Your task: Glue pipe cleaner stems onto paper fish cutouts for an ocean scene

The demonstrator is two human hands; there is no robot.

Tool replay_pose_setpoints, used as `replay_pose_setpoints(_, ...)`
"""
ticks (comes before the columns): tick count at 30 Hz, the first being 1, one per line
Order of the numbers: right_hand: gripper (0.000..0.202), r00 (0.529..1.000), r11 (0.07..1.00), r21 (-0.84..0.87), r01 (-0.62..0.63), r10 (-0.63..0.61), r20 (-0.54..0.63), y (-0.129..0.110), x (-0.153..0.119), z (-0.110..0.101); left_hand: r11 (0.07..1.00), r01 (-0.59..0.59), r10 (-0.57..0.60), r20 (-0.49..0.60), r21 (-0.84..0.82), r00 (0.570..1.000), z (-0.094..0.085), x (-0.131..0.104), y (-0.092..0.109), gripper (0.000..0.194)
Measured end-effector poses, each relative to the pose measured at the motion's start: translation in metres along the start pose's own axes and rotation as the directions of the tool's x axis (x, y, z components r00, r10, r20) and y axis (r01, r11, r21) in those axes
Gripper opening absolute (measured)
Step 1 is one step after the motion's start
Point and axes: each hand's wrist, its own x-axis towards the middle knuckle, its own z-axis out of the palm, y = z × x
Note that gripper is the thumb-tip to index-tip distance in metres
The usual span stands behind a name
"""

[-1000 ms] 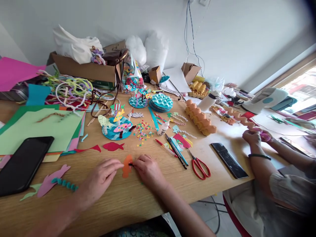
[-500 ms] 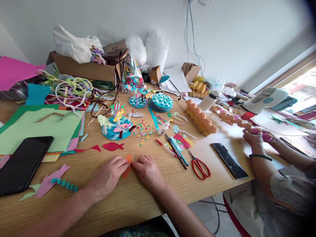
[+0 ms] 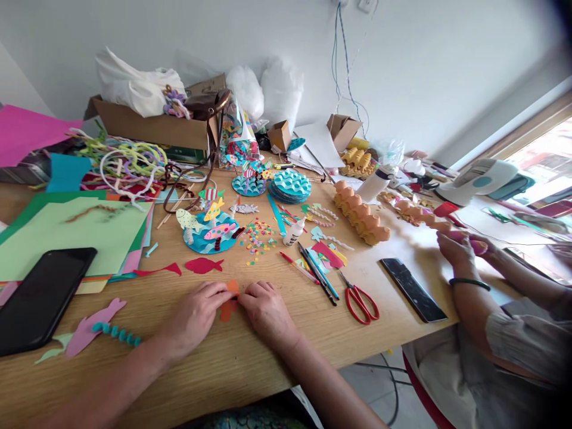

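Observation:
Low over the near edge of the table, my left hand (image 3: 196,310) pinches an orange paper cutout (image 3: 226,312) from its left side. My right hand (image 3: 267,308) is closed at the cutout's right side, its fingertips meeting a small dark bit that I cannot make out. Fingers cover part of the cutout. Just beyond lies a red paper fish (image 3: 204,265). Left of my left hand are a pink paper cutout (image 3: 92,330) and a teal bumpy pipe cleaner (image 3: 117,335). A blue paper disc (image 3: 210,233) carries several standing paper fish.
Red-handled scissors (image 3: 361,304), pens (image 3: 318,275), a glue bottle (image 3: 294,232) and confetti (image 3: 259,235) lie beyond my right hand. A phone (image 3: 47,298) rests on the left, another phone (image 3: 413,290) on the right. At right, a co-worker's hands (image 3: 460,247) hold a pink-painted egg-carton piece.
My fingers have shifted slightly on the orange cutout, whose lower part has turned a little. The whole view has drifted slightly; the co-worker's hands stay in about the same place.

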Motion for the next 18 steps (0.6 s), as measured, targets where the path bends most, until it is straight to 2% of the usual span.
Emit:
replay_pose_setpoints(3,0.013,1.0,1.0,0.004,-0.015,0.015,-0.001,0.0,0.0,0.001,0.998,0.013,-0.013,-0.012,-0.065,1.0,-0.001,0.0,-0.001,0.053)
replay_pose_setpoints(11,0.016,1.0,1.0,-0.017,0.001,-0.001,-0.004,-0.002,0.001,-0.002,0.997,-0.055,0.058,-0.061,0.044,0.996,0.008,-0.003,0.002,0.044)
replay_pose_setpoints(15,0.017,1.0,0.999,-0.047,0.009,-0.009,-0.005,-0.003,0.002,-0.002,0.996,-0.077,0.081,-0.1,0.041,0.992,0.012,-0.003,-0.003,0.044)
replay_pose_setpoints(18,0.016,1.0,0.998,-0.069,0.012,-0.013,-0.007,-0.002,0.002,-0.001,0.999,-0.046,0.047,-0.102,0.011,0.994,0.015,-0.004,-0.005,0.044)
